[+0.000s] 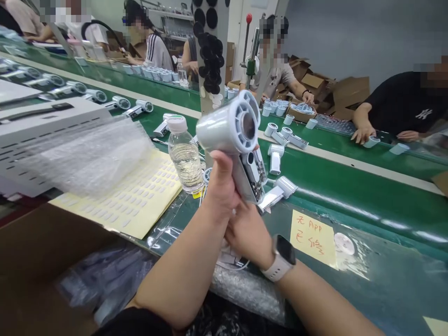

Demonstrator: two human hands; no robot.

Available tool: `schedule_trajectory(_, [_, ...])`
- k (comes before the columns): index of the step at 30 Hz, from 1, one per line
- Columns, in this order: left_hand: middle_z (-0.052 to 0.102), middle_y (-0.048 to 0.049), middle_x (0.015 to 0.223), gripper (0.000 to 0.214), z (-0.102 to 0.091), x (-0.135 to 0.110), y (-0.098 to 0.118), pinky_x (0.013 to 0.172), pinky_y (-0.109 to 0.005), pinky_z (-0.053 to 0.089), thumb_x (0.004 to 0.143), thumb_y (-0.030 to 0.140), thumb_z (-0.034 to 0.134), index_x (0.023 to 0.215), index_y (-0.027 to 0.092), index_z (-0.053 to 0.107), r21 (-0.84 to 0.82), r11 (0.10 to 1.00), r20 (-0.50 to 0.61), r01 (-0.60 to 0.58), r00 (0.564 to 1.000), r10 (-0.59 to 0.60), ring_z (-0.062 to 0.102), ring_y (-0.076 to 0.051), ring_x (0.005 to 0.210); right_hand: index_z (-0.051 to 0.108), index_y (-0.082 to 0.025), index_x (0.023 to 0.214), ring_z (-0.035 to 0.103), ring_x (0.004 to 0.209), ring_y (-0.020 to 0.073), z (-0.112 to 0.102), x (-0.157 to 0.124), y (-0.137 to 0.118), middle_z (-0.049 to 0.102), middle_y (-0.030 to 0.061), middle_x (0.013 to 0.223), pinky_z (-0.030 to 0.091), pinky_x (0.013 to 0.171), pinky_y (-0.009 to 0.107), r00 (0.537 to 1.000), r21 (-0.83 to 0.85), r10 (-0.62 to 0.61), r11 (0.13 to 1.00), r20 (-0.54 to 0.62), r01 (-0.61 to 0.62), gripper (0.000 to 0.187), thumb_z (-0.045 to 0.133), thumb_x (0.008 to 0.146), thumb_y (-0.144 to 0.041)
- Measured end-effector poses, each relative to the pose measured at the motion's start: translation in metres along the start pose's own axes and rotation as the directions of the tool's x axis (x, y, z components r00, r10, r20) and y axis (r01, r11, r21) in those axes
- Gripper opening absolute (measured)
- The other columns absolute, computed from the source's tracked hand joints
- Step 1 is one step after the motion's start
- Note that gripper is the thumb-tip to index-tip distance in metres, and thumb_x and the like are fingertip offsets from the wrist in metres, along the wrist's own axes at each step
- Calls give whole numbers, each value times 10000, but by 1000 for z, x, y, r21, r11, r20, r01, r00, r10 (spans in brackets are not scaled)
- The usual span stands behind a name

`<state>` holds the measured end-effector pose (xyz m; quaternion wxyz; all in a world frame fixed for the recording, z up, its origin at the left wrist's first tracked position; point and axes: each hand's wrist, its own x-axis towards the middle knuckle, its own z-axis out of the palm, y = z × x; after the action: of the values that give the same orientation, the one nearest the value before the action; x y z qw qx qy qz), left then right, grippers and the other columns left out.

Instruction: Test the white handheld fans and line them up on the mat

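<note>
I hold a white handheld fan (235, 135) up in front of me, its round head tilted up and its handle open so that a circuit board shows. My left hand (220, 183) is wrapped round the handle from the left. My right hand (247, 231), with a white watch on its wrist, is closed on the lower end of the handle from below. Both hands are above the near edge of the green conveyor belt (350, 186).
A water bottle (185, 156) stands left of my hands beside yellow sticker sheets (140, 196) and bubble wrap (87, 156). More white fans (278, 189) lie on the belt. A yellow note (313, 238) lies at right. A cardboard box (42, 261) sits lower left. Several people work across the belt.
</note>
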<state>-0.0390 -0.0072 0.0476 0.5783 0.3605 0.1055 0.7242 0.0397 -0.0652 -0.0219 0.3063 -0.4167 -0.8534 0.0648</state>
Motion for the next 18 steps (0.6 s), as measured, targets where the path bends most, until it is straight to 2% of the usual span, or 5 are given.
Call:
schedule_trajectory(5, [718, -81, 1036, 657, 10, -5, 4, 977, -417, 547, 690, 846, 574, 712, 201, 695, -34, 999, 35, 4, 999, -3, 573, -332, 1263, 732, -199, 934, 596, 1123, 295, 37, -2, -16, 720, 121, 1084, 448, 1058, 501, 999, -39, 32, 999, 37, -30, 211, 539, 924, -113])
schedule_trajectory(11, [725, -83, 1048, 647, 16, -7, 4, 935, -409, 564, 682, 856, 573, 702, 214, 642, -43, 981, 36, 190, 981, -189, 619, -333, 1208, 668, -160, 1096, 596, 1149, 319, -21, -16, -6, 702, 161, 1144, 475, 990, 512, 966, 89, 251, 965, -59, -245, 268, 446, 949, -129])
schedule_trajectory(13, [731, -77, 1034, 624, 13, -8, -1, 928, -412, 565, 644, 835, 639, 705, 214, 645, -37, 974, 37, 223, 974, -221, 636, -338, 1183, 643, -190, 1030, 663, 976, 294, -50, -29, 8, 729, 130, 1019, 518, 860, 475, 889, 263, 457, 859, -9, -439, 177, 492, 943, -218])
schedule_trajectory(15, [740, -80, 997, 616, 10, -10, -11, 912, -422, 572, 595, 810, 703, 699, 205, 653, -37, 959, 34, 279, 960, -278, 662, -344, 1136, 623, -206, 960, 673, 747, 235, -74, -42, 25, 722, 59, 791, 522, 736, 404, 782, 466, 605, 655, 148, -595, 118, 567, 902, -293])
schedule_trajectory(18, [746, -86, 866, 654, 5, -17, -30, 860, -437, 589, 529, 832, 712, 681, 199, 652, -59, 912, 16, 405, 914, -405, 702, -343, 1030, 657, -191, 876, 601, 568, 174, -88, -55, 44, 647, -4, 589, 489, 623, 335, 716, 678, 576, 345, 393, -649, 265, 698, 797, -441])
